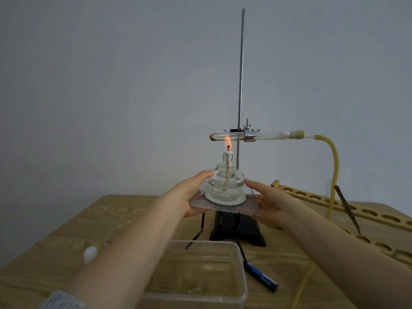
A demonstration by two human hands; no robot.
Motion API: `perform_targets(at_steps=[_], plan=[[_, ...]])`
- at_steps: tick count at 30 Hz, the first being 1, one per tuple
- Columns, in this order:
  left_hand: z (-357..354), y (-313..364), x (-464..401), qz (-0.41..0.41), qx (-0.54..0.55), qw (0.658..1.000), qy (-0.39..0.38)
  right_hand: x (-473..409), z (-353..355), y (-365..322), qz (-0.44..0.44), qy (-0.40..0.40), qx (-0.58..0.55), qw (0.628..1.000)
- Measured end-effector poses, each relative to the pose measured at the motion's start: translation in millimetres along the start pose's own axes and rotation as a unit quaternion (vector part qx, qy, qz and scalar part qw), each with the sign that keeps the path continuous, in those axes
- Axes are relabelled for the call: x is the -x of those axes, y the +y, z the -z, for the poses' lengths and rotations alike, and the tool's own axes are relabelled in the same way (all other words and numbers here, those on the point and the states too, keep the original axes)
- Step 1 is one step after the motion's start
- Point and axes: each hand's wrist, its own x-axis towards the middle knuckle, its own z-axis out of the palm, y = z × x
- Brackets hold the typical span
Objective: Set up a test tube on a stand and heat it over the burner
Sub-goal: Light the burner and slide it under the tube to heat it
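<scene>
Most of the task looks done. The stand [241, 70] rises just behind the hands, its dark base below and between them, and the test tube [225, 136] lies level in the clamp [249, 133] above the hands, its stoppered mouth joined to a yellow hose [334, 166] that drops past the right hand. The burner [227, 182] is lit; its flame [227, 142] licks the tube near the closed end. What seems left is steadying or fine-placing the burner under the tube and letting it heat.

Near the left forearm sits a clear plastic tub [242, 275]. Beyond the right forearm lies a wooden tube rack [347, 208].

Both arms reach forward, well apart. The left hand [192, 194] is under the left edge of the wire gauze [225, 207], with fingers reaching up to touch the burner's glass wall. The right hand [270, 202] supports the gauze's right edge, fingers straight, fingertips just beside the burner. Whether either thumb pinches the gauze I cannot tell.
</scene>
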Motion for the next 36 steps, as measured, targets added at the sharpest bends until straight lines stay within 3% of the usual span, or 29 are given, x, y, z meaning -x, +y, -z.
perform_targets(at_steps=[36], plan=[[53, 10, 9, -0.008, 0.027, 0.999, 0.044, -22, -51, 23, -0.020, -0.023, 0.034, 0.999]])
